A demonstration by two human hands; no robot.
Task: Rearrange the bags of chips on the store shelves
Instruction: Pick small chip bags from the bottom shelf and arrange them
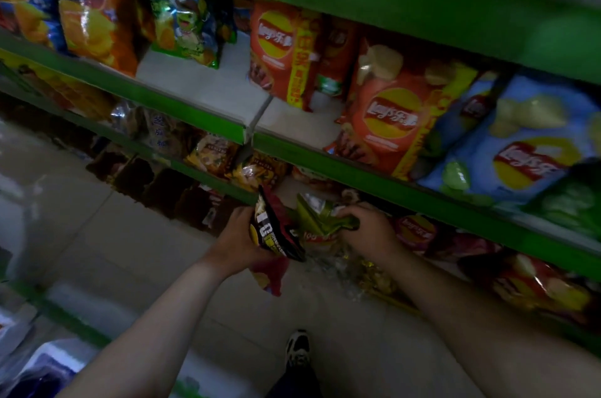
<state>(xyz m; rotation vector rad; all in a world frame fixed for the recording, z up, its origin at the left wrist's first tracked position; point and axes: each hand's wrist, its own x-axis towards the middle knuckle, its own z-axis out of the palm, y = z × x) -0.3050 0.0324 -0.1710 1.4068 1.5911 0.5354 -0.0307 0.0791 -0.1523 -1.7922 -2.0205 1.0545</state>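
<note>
down low, both hands at the front edge of the lower shelf [374, 189]. left hand [239, 235] clenched around a black and red bag [276, 228], held upright, just off the shelf edge and over the floor [162, 251]. right hand [370, 230] closed on the crumpled top of a green bag [320, 213], close beside the black one, perhaps touching, above a red bag [414, 230] lying on that shelf. more bags standing on the middle shelf [208, 111]: orange ones [387, 114], a light blue one [527, 144] toward its right end, with a bare stretch left of centre. likely mid-swap, places not yet settled. risks from here: thin film slipping from a pinch grip and dropping to the floor; chips crushed by squeezing too hard; neighbours near the edge knocked off while pushing a bag in; poor light blurring labels, so a wrong slot.
</note>
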